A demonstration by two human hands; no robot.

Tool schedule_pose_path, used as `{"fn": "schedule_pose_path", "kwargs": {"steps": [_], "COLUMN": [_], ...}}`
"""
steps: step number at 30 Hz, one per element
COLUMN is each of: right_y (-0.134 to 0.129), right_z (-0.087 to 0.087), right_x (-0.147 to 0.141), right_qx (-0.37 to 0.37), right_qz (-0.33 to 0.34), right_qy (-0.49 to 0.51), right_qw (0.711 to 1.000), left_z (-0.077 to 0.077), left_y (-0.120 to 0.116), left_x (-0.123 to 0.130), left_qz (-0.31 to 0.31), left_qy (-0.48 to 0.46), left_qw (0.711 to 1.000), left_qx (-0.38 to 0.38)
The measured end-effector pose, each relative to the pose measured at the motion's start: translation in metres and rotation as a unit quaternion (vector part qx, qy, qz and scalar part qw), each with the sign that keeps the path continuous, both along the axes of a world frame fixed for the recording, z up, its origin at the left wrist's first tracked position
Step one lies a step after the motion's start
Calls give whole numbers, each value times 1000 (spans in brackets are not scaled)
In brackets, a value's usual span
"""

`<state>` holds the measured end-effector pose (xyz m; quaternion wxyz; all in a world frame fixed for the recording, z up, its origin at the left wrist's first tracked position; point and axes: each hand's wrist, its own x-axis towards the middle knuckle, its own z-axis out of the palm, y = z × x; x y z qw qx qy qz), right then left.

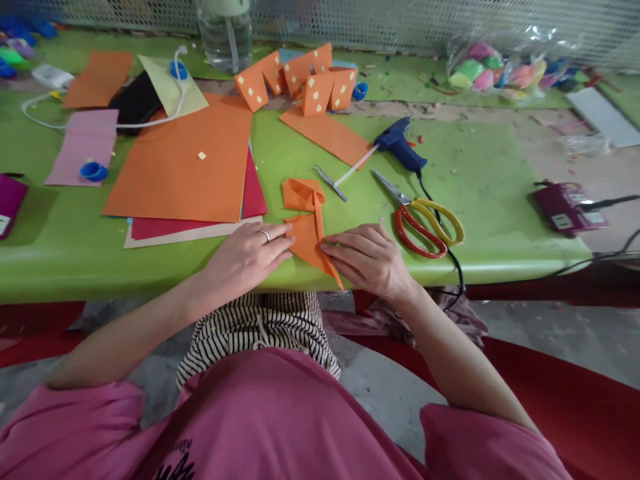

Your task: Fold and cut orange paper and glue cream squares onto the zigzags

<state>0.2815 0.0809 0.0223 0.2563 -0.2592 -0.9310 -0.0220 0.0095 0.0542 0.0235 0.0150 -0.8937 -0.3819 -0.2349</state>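
On the green tabletop just in front of me lies a folded piece of orange paper (pixel 305 239), with a narrow raised strip along its right side that ends in a point near the table edge. My left hand (pixel 250 253) grips its left edge, the fingers close together and a ring on one of them. From the other side my right hand (pixel 370 260) presses its fingertips together on the right edge by the strip. Just beyond is a second folded orange piece (pixel 300 195), which touches or overlaps the first; whether they are joined I cannot tell.
Scissors (pixel 420 220) and a blue glue gun (pixel 400 143) lie to the right, near tweezers (pixel 330 183). Left is a stack of coloured paper topped by an orange sheet (pixel 185 173). Behind stand dotted orange folded pieces (pixel 320 90) and a clear bottle (pixel 226 40).
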Motion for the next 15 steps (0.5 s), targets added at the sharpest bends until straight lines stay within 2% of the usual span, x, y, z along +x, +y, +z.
{"fn": "schedule_pose_path", "kwargs": {"steps": [4, 10, 15], "right_y": [-2, -9, -12], "right_z": [2, 7, 4], "right_x": [-3, -11, -17], "right_qx": [-10, -50, -117], "right_qz": [34, -19, -69], "right_qy": [22, 37, 63], "right_qw": [999, 998, 989], "left_z": [1, 9, 7], "left_y": [-5, -5, -3], "left_x": [-4, -14, -22], "left_qz": [-9, -50, -84], "left_qy": [12, 24, 51], "left_qw": [1000, 998, 995], "left_qx": [23, 1, 1]}}
